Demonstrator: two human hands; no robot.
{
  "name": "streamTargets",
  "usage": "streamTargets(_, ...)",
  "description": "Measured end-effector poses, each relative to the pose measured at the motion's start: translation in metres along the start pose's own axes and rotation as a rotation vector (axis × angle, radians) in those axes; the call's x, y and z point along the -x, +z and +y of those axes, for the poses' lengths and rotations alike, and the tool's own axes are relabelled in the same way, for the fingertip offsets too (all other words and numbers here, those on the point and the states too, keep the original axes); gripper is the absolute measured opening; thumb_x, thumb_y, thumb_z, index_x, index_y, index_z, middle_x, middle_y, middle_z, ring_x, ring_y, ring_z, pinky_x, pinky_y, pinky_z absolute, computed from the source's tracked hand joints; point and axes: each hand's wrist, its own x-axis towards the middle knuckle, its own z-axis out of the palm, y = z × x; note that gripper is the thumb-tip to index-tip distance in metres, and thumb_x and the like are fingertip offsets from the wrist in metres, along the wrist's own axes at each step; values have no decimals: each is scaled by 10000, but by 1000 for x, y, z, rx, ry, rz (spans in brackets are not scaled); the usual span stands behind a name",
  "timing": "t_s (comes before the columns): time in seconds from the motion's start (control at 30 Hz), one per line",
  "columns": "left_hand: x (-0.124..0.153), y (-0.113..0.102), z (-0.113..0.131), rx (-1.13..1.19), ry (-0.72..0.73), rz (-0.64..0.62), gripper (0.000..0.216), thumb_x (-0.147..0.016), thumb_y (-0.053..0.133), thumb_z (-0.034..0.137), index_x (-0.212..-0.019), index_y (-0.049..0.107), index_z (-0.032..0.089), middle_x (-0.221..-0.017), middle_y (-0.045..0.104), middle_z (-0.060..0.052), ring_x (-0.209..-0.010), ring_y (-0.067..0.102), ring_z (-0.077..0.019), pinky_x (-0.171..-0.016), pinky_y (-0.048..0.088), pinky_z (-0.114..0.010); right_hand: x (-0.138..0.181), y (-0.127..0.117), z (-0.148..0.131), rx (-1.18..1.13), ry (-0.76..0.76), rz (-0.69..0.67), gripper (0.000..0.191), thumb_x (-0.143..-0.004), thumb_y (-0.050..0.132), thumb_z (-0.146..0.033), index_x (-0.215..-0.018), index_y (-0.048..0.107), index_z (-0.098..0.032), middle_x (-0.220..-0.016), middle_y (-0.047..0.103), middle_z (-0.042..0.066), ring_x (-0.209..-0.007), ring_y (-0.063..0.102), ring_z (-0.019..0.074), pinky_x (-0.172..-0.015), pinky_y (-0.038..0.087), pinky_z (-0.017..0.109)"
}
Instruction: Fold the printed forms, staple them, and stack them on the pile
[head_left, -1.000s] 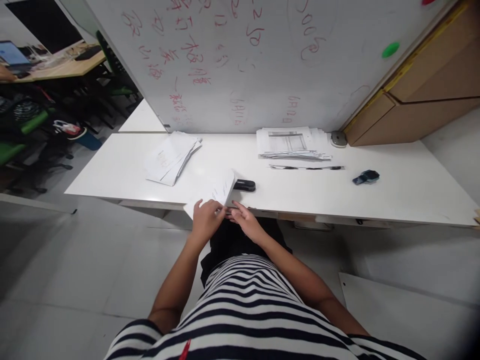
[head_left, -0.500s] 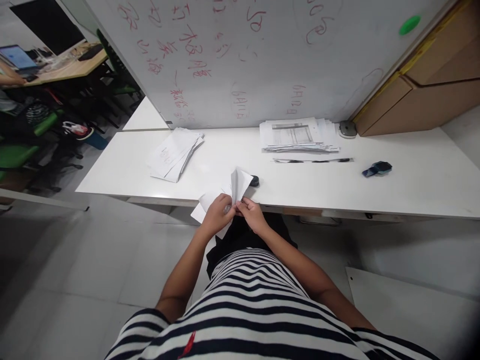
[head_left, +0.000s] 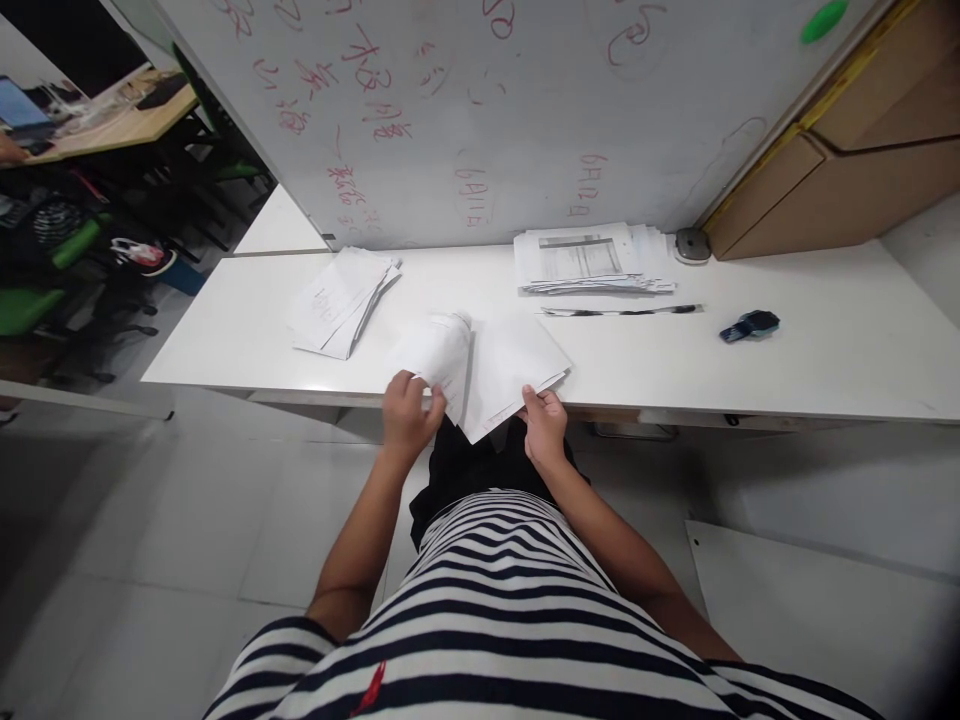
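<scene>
My right hand (head_left: 545,425) pinches the edge of some white paper sheets (head_left: 514,365), thumb on top, fingers beneath. My left hand (head_left: 409,410) is closed on the lower left edge of a curled part of the papers (head_left: 441,355). The two parts spread apart like an opened booklet, with a fold running between them. Faint reddish writing shows along their lower edges. The papers are held over the front edge of the white table (head_left: 645,375), close to my body.
A loose paper stack (head_left: 345,300) lies to the left, and a thicker paper pile (head_left: 577,262) sits at the back. Nearby are a thin dark-and-clear strip (head_left: 622,311), a dark blue object (head_left: 750,326) and a grey device (head_left: 691,245). A whiteboard (head_left: 450,120) and cardboard boxes (head_left: 817,190) stand behind.
My hands have moved apart, and the papers between them have spread open. The right part now lies flatter, covering the small black object seen before. The view has shifted slightly.
</scene>
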Motion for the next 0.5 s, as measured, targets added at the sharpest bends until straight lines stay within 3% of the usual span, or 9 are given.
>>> streamTargets(0.1,-1,24,22,55,120,-215,60,-808,559,218,-838,508,229,-865,579,-95,-957,586,-261,-792,487,-407,2,2,1,47,-18,-15,393,-736,683,-523,-915,597,-183,-810,668,3,-697,585,143,-629,475,265)
streamTargets(0.2,-5,44,40,147,216,-360,282,-812,581,254,-1079,501,208,-1241,558,-151,-1244,487,-300,-968,447,-471,5,2,1,68,-41,-59,430,-745,677,-511,-1001,619,-170,-859,688,25,-728,599,156,-652,475,273)
streamTargets(0.27,-9,52,44,173,221,-396,456,-833,594,326,-1239,431,196,-1409,454,-161,-1353,386,-308,-1056,389,-494,5,1,1,95,-62,-85,417,-751,671,-506,-994,634,-170,-836,687,23,-723,600,158,-657,474,274)
streamTargets(0.33,-13,54,44,175,214,-424,572,-858,580,407,-1340,358,195,-1444,430,-157,-1382,353,-298,-1090,367,-487,3,-2,0,125,-79,-108,398,-750,671,-507,-965,646,-173,-807,685,19,-712,601,158,-656,473,274)
streamTargets(0.5,-19,46,40,160,251,-487,655,-845,576,530,-1368,368,195,-1448,442,-139,-1395,340,-280,-1127,342,-463,0,-9,-6,159,-115,-168,356,-747,685,-492,-907,663,-175,-819,698,24,-735,612,169,-684,478,286)
